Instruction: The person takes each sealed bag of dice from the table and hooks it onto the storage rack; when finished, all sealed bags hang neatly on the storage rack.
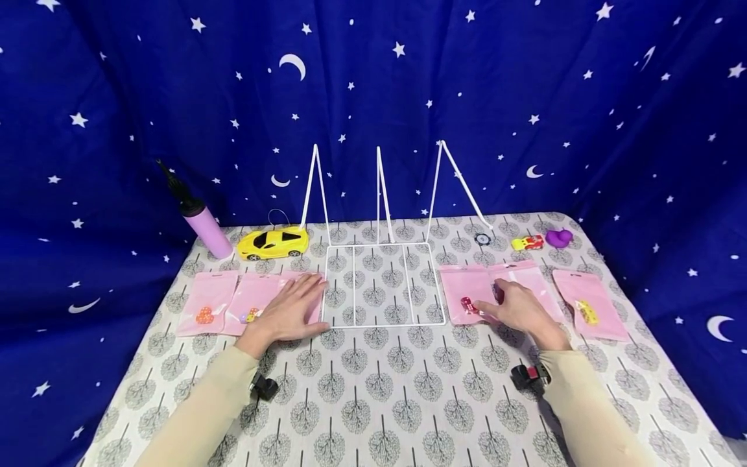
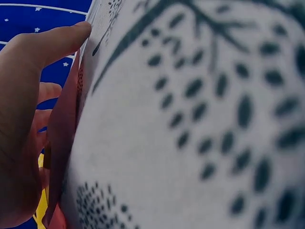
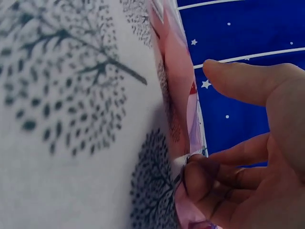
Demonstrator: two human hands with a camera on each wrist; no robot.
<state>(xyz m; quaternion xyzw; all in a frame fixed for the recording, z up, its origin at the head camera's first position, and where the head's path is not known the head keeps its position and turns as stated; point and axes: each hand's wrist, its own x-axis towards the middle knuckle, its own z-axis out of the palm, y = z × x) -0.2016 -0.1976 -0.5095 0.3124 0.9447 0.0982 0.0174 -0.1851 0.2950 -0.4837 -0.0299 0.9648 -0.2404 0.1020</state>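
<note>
The fingers [image 1: 309,284] of the left hand [image 1: 290,310] are laid nearly straight over a pink bag [image 1: 314,311] on the left of a white wire rack [image 1: 354,285], with nothing gripped, and the thumb is spread toward the rack's near left corner. The fingers of the right hand [image 1: 519,308] are bent against another pink bag [image 1: 543,292] to the right of the rack, with the thumb held apart from them over a bag of red dice [image 1: 455,282]; whether anything is pinched cannot be told. Toward the left edge of the surface [image 1: 379,402], a bag of orange dice [image 1: 213,285] and a bag of mixed dice [image 1: 257,292] are set; toward the right edge, a bag of yellow dice [image 1: 574,285]. Along the far edge are placed a purple pump [image 1: 210,233] at the left corner, a yellow car [image 1: 271,244], a round disc [image 1: 482,239], a small car [image 1: 527,243] and, near the right corner, a purple duck [image 1: 558,239].
</note>
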